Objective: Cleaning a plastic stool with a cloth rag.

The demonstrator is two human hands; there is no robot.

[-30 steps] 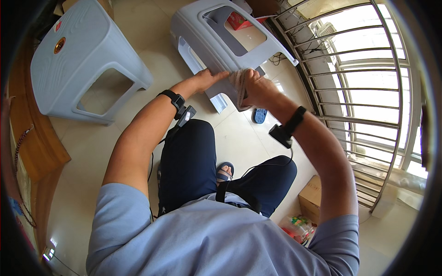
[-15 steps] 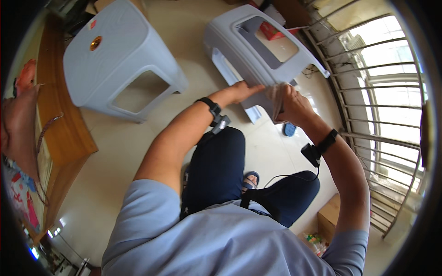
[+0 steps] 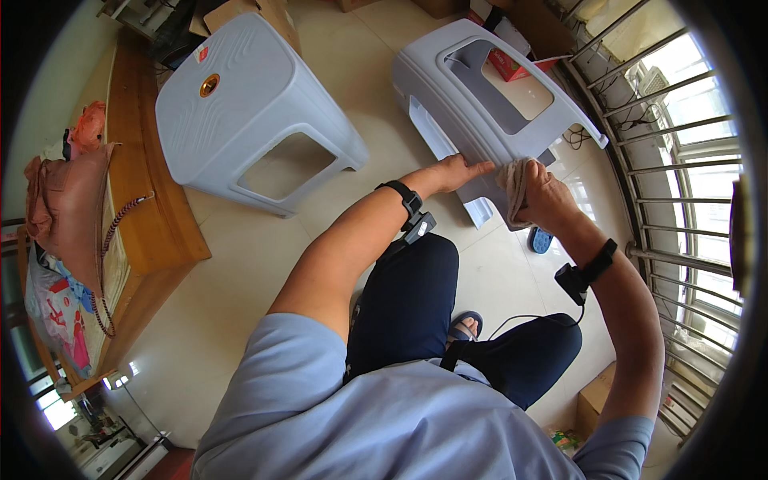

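Observation:
A light grey plastic stool (image 3: 438, 90) lies tipped on its side ahead of me, its legs toward the right. My left hand (image 3: 462, 171) holds its near edge, with the thumb stretched along the plastic and the fingers partly hidden behind it. A beige cloth (image 3: 516, 178) is bunched in my right hand (image 3: 552, 200), which presses it against the near right part of the same stool. My right fingers are wrapped round the cloth, and they cover much of that part.
A second grey stool (image 3: 240, 104) stands upright at the left. Beyond it is a wooden bed frame (image 3: 156, 192) with bags on it. Metal window bars (image 3: 676, 168) line the right side. Blue slippers (image 3: 541, 240) and a red box (image 3: 509, 66) are near the tipped stool.
The whole view has shifted, so the stools and my arms appear farther right and lower. Both hands stay at the tipped stool, the right with the cloth.

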